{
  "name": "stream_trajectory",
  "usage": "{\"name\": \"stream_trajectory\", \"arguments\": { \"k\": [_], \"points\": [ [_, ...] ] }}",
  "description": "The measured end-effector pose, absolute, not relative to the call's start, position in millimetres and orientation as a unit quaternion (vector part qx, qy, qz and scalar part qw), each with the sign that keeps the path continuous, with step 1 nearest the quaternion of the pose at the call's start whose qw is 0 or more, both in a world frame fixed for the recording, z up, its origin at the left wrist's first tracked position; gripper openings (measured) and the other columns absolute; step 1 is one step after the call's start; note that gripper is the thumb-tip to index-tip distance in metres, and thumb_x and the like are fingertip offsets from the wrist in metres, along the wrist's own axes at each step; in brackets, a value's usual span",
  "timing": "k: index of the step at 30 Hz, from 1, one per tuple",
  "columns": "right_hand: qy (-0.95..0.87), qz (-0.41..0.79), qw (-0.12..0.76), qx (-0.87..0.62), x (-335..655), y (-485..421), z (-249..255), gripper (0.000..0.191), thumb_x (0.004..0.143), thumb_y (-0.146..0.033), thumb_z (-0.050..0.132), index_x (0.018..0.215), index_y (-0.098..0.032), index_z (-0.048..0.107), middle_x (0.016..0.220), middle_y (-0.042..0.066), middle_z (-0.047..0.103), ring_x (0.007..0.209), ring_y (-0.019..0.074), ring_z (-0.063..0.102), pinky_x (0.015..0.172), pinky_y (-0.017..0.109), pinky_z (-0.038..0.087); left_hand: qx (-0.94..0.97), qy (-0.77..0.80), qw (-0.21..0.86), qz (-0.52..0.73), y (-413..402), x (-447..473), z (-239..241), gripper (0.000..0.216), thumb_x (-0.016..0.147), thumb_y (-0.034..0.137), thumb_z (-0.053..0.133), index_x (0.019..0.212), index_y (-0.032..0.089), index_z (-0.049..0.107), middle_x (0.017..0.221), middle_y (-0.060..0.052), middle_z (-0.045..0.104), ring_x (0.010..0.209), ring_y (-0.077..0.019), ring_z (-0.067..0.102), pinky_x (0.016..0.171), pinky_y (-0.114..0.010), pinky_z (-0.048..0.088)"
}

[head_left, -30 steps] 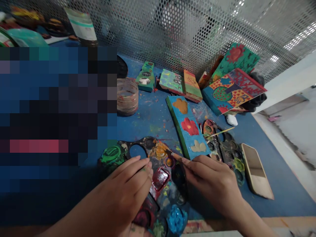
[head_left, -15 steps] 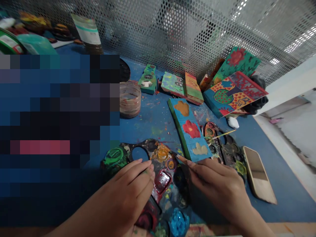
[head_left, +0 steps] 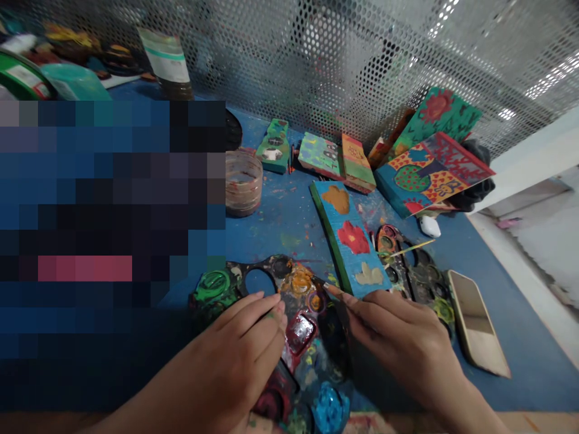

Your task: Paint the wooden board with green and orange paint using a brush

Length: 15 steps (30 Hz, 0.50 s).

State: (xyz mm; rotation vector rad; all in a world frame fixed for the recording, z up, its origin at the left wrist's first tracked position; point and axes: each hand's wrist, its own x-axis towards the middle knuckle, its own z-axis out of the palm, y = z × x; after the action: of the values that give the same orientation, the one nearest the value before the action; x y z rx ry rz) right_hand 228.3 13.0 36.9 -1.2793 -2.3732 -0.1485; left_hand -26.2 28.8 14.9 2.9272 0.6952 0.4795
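Note:
My left hand [head_left: 235, 355] lies flat, fingers stretched out, on a black paint palette [head_left: 289, 319] smeared with green, orange, red and blue paint. My right hand [head_left: 402, 343] pinches a thin paintbrush [head_left: 332, 292], whose tip points at the orange well near the palette's top. Just beyond my right hand lies a blue painted wooden block [head_left: 353, 238] with a brown shape, a red flower and a tan shape on it.
A second palette [head_left: 418, 277] with a brush across it lies at right, next to a bare wooden piece [head_left: 477, 319]. A murky water cup [head_left: 243, 182] stands behind. Several painted blocks [head_left: 335, 158] lean against the perforated metal screen [head_left: 316, 54]. The left is a blurred patch.
The view has shifted slightly, so everything sits a little lower and to the right. The brush tip has edged off the orange well toward the block. My left hand stays on the palette.

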Motion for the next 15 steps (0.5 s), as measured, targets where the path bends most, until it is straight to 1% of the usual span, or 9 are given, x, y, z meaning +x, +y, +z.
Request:
{"name": "stream_trajectory", "arguments": {
  "k": [2,5,6,8,11,13,15],
  "points": [
    [-0.86,-0.047,0.22,-0.458,226.6,14.9,36.8,0.025,0.096,-0.019,0.048,0.093,-0.013,0.071,0.061,-0.001,0.061,0.048,0.0095,0.057,0.046,0.024,0.045,0.962,0.226,0.046,0.143,30.5,-26.7,18.1,0.065,0.075,0.059,0.064,0.114,0.007,0.063,0.116,-0.013,0.069,0.113,-0.0272,0.06,0.107,-0.035,0.043],
    [-0.861,-0.044,0.227,-0.453,222.7,20.1,36.0,0.024,0.096,-0.019,0.049,0.091,-0.013,0.072,0.061,0.0,0.062,0.049,0.0091,0.058,0.048,0.022,0.046,0.964,0.217,0.038,0.15,31.8,-27.1,21.6,0.054,0.079,0.05,0.063,0.111,0.006,0.065,0.112,-0.013,0.071,0.11,-0.0263,0.062,0.103,-0.034,0.046],
    [-0.861,-0.045,0.229,-0.451,221.3,22.0,35.7,0.024,0.096,-0.019,0.049,0.09,-0.014,0.072,0.061,0.0,0.062,0.05,0.0091,0.058,0.048,0.022,0.046,0.965,0.212,0.034,0.151,32.1,-26.9,22.6,0.053,0.079,0.049,0.063,0.111,0.006,0.065,0.111,-0.013,0.071,0.11,-0.0263,0.063,0.102,-0.033,0.048],
    [-0.863,-0.045,0.229,-0.447,218.7,25.7,35.1,0.024,0.096,-0.019,0.049,0.091,-0.014,0.072,0.061,0.0,0.062,0.051,0.0095,0.058,0.049,0.022,0.047,0.967,0.202,0.028,0.152,32.6,-25.6,24.7,0.057,0.076,0.052,0.066,0.109,0.005,0.067,0.108,-0.014,0.072,0.107,-0.0277,0.065,0.098,-0.034,0.051],
    [-0.866,-0.037,0.23,-0.443,216.2,29.9,34.6,0.024,0.095,-0.019,0.049,0.09,-0.013,0.072,0.062,0.001,0.062,0.052,0.0104,0.058,0.05,0.023,0.048,0.966,0.202,0.022,0.157,32.8,-22.5,27.6,0.067,0.07,0.063,0.067,0.1,0.003,0.07,0.099,-0.017,0.074,0.099,-0.0301,0.068,0.094,-0.036,0.054],
    [-0.867,-0.025,0.227,-0.443,215.8,31.1,34.8,0.023,0.095,-0.018,0.05,0.092,-0.012,0.072,0.064,0.002,0.063,0.054,0.011,0.06,0.052,0.023,0.049,0.966,0.207,0.027,0.151,32.5,-21.1,28.3,0.067,0.07,0.065,0.067,0.098,0.004,0.071,0.098,-0.016,0.074,0.098,-0.0294,0.068,0.095,-0.036,0.053],
    [-0.867,-0.02,0.227,-0.443,216.2,30.8,35.7,0.022,0.095,-0.018,0.05,0.095,-0.012,0.072,0.065,0.002,0.064,0.054,0.0111,0.06,0.052,0.023,0.049,0.966,0.212,0.035,0.145,32.3,-20.7,27.6,0.064,0.07,0.063,0.068,0.1,0.006,0.071,0.1,-0.015,0.074,0.101,-0.0289,0.067,0.098,-0.036,0.051]
  ]
}}
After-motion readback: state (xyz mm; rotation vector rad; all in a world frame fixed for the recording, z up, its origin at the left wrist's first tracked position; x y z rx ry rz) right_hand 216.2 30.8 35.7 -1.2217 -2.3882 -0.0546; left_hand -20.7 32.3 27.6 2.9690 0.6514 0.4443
